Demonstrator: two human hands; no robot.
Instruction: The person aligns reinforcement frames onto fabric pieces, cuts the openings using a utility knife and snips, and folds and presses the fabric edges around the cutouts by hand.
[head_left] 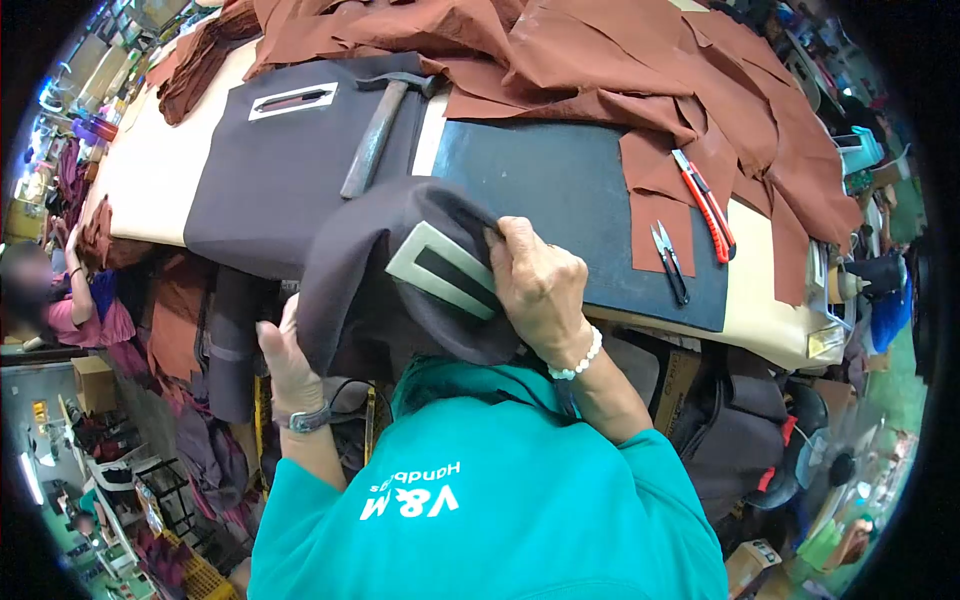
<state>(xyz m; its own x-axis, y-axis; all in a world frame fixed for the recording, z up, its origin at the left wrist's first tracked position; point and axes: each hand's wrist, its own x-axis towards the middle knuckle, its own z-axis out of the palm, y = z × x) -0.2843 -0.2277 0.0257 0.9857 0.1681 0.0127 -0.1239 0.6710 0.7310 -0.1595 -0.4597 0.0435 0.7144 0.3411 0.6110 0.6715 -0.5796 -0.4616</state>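
A dark brown-grey bag panel [350,240] bulges up between my hands at the table's front edge. A pale metallic rectangular frame [412,262] is set in it around a slot. My right hand [540,285], with a white bead bracelet, pinches the panel's edge beside the frame. My left hand [290,360], wearing a watch, is against the panel's left side; the fingers that show are stretched out, and the rest are behind the material. Beyond lies a second dark panel [265,180] with a similar frame [290,101]. A hammer [373,140] rests on that panel.
A dark cutting board [540,180] lies at right, with a red utility knife [706,208] and small thread snips [670,262]. Reddish-brown material [600,60] is heaped across the back. At far left a co-worker in pink [90,315] is near the table. Dark pieces hang below the edge.
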